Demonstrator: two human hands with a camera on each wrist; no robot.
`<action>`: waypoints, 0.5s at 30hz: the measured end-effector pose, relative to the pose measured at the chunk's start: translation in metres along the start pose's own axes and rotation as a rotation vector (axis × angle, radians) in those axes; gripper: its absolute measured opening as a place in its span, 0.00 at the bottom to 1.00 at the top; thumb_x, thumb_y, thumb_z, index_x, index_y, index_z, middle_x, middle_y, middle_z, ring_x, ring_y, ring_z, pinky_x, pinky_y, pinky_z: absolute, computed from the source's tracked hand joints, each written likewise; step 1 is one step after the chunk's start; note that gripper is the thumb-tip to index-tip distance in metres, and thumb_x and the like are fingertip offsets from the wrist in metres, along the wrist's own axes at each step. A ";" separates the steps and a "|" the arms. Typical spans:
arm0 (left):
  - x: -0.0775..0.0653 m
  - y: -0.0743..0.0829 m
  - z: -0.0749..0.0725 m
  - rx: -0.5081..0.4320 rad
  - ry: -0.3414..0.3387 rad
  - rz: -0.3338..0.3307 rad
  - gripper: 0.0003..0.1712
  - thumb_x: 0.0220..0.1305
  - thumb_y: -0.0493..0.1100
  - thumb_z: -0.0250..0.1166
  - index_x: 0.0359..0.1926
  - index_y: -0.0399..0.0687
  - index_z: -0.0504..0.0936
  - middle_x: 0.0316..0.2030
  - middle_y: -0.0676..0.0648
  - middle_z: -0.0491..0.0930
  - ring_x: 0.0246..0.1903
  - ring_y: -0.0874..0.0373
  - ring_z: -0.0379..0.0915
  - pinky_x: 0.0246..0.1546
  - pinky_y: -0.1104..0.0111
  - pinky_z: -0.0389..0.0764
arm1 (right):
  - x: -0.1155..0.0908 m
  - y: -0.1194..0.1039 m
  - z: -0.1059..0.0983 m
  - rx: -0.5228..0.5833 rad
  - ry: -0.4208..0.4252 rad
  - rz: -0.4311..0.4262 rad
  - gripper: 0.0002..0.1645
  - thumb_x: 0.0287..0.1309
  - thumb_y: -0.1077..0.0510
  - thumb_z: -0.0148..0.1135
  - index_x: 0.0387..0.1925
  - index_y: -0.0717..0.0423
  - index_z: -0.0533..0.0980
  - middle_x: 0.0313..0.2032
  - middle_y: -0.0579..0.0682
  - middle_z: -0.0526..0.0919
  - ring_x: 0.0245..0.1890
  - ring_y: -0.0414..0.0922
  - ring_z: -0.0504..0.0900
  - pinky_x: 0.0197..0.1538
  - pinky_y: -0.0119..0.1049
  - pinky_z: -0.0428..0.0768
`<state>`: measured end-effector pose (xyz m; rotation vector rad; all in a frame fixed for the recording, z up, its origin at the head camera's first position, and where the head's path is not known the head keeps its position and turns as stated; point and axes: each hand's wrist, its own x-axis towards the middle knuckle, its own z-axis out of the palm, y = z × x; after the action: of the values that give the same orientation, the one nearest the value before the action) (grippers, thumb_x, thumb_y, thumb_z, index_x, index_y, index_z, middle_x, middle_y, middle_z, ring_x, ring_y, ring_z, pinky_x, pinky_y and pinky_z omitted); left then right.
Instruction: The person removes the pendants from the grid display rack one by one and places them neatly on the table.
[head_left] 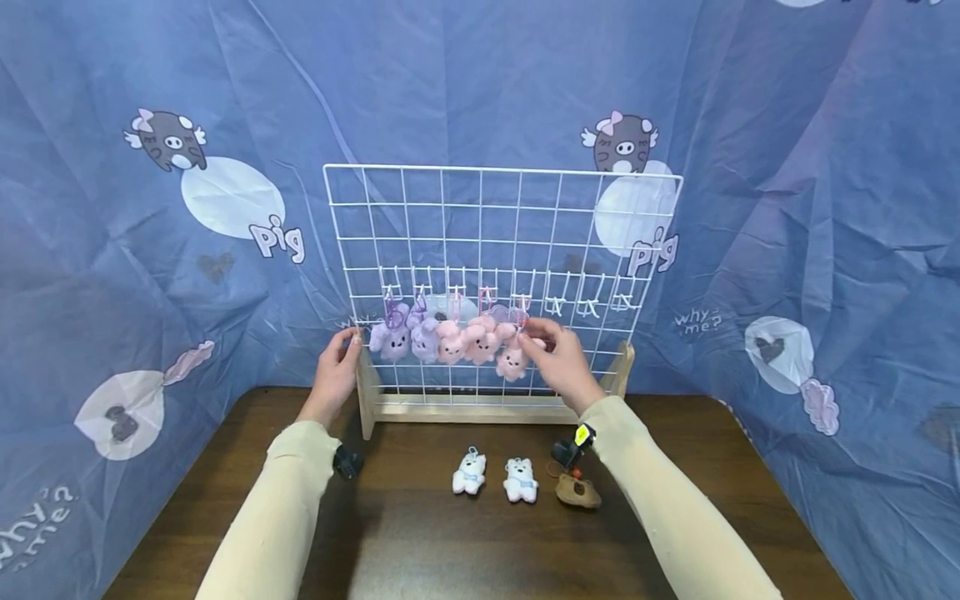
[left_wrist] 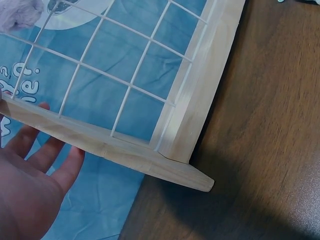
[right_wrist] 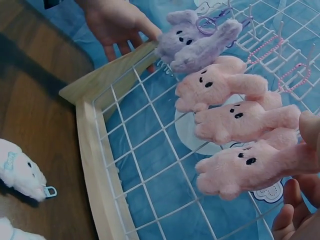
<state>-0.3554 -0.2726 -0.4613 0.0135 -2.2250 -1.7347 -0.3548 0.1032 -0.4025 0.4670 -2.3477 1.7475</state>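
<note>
My left hand grips the wooden side post of a stand that holds a white wire grid. In the left wrist view its fingers reach behind that post. At the right end of a hanging row, my right hand pinches a pink plush bunny keychain by its upper part, just below a hook. Two more pink bunnies hang to its left on pink bead chains. Purple plush bunnies hang at the row's left end, beside my left hand.
Several white hooks without plush continue right along the grid. On the brown table in front lie two white plush bears and a brown plush keychain, near my right wrist. A blue printed cloth hangs behind.
</note>
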 end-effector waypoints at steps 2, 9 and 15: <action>0.000 0.000 0.000 -0.003 -0.001 -0.001 0.27 0.85 0.50 0.48 0.74 0.39 0.67 0.75 0.34 0.66 0.73 0.40 0.62 0.73 0.46 0.63 | 0.000 0.000 0.000 0.006 0.002 0.007 0.21 0.73 0.59 0.65 0.61 0.66 0.79 0.53 0.64 0.85 0.48 0.50 0.81 0.43 0.27 0.78; 0.000 -0.002 0.001 0.016 -0.004 -0.012 0.28 0.86 0.52 0.48 0.75 0.41 0.67 0.75 0.35 0.66 0.73 0.41 0.62 0.73 0.46 0.64 | 0.001 -0.002 0.000 -0.026 0.013 0.004 0.18 0.72 0.58 0.66 0.56 0.67 0.82 0.56 0.64 0.85 0.51 0.54 0.82 0.44 0.28 0.79; 0.001 -0.003 0.002 0.008 0.011 0.003 0.27 0.86 0.50 0.48 0.74 0.40 0.67 0.74 0.34 0.67 0.73 0.41 0.63 0.73 0.46 0.64 | 0.000 -0.006 0.001 -0.005 0.020 0.007 0.16 0.72 0.59 0.67 0.52 0.68 0.82 0.52 0.64 0.85 0.52 0.55 0.83 0.45 0.26 0.80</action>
<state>-0.3570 -0.2714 -0.4644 0.0210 -2.2227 -1.7205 -0.3524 0.1012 -0.3975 0.4392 -2.3426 1.7414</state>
